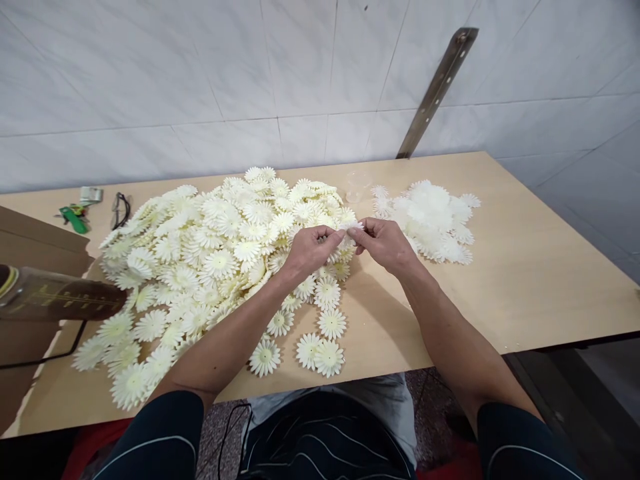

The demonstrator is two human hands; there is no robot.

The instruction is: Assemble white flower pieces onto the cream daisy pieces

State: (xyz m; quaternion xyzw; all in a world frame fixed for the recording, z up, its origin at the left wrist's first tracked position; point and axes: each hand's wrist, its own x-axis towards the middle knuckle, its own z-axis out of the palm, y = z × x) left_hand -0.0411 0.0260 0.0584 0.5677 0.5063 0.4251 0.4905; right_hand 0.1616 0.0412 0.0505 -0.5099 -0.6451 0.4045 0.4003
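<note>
Both hands are pinching one small white flower piece (349, 229) right in the middle of the view, just above the near edge of the big heap. The left hand (311, 251) is gripping it from the 9 o'clock side with thumb and fingertips drawn narrow around it. The right hand (385, 243) is doing the same from 3 o'clock, fingers curled in tight. The piece is mostly hiding behind the fingertips, so I can't tell its exact shape.

Under and around the left hand, a big pile of cream daisy-shaped flowers (215, 247) is spreading out toward 9 o'clock. A few loose daisies (320, 350) are trailing down toward the front edge at 6 o'clock. At about 2 o'clock from the hands, a smaller pile of whiter flowers (433, 217) is sitting apart from the big one. A clear plastic cup (356, 187) is standing between the two piles at 12 o'clock.

Everything is lying on a light wooden table (540, 267). Way off at 10 o'clock a green-handled tool (74, 217) is lying near the back edge, with something black and loopy (120, 209) just beside it. A cardboard box (30, 247) is poking in at 9 o'clock. A metal strip (437, 90) is leaning against the white tiled wall (150, 67) at 1 o'clock.
</note>
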